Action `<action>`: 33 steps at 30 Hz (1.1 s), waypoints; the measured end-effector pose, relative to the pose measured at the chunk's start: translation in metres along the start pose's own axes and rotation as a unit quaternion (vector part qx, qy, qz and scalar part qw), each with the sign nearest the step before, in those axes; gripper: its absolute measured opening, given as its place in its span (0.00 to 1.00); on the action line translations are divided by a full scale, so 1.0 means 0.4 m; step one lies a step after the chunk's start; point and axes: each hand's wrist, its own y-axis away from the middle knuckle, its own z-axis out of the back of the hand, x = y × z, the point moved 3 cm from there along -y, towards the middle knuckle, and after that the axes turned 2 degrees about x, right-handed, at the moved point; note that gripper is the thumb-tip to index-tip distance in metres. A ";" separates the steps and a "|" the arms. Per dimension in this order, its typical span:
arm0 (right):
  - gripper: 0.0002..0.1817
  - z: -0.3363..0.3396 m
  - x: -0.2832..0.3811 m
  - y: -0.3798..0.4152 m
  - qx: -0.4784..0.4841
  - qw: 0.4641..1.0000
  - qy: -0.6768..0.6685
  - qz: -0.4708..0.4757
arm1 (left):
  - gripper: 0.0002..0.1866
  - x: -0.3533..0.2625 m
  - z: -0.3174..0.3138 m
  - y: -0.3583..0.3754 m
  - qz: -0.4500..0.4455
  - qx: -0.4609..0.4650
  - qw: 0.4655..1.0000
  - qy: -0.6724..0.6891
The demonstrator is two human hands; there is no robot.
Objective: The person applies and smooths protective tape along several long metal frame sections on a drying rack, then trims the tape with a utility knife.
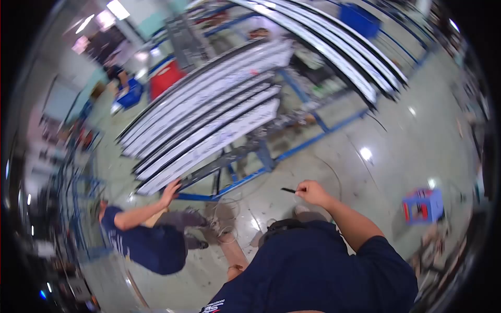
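My right hand (pixel 313 193) is held out in front of my body, above the floor. Its fingers pinch a short, thin black piece (pixel 288 190), which sticks out to the left; its exact kind is too small to make out. My left hand (pixel 235 271) hangs low beside my dark shirt, mostly hidden and blurred, so its fingers do not show clearly. Near it, a brownish flat strip (pixel 233 249) runs along the floor area. Ahead lie several long white panels with black edges (pixel 219 109), resting on a blue metal rack (pixel 240 181). Neither hand touches them.
A co-worker (pixel 146 242) at the left has one hand on the panel ends. More long white strips (pixel 334 47) lie at upper right. A blue-and-red stool (pixel 424 206) stands right. A thin cable (pixel 340 180) loops on the floor. Red (pixel 166 78) and blue bins (pixel 130 94) stand behind.
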 end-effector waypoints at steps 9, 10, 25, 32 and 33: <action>0.13 0.030 -0.733 0.883 -0.359 0.752 -0.095 -0.544 | 0.10 0.027 -0.196 -0.727 0.301 0.496 0.811 -0.072; 0.07 0.020 -0.720 0.968 -0.419 0.720 -0.132 -0.537 | 0.10 0.041 -0.254 -0.783 0.286 0.521 0.801 -0.072; 0.07 0.330 -1.072 1.043 -0.473 0.553 -0.515 -0.453 | 0.13 -1.189 -1.216 -1.160 -0.061 0.441 0.895 -0.017; 0.07 1.013 -1.231 0.838 -0.536 0.632 -0.456 -0.325 | 0.14 -1.619 -1.498 -1.306 -0.183 0.428 0.884 0.039; 0.07 1.083 -1.259 0.830 -0.538 0.634 -0.454 -0.320 | 0.15 -1.664 -1.551 -1.341 -0.206 0.415 0.885 0.052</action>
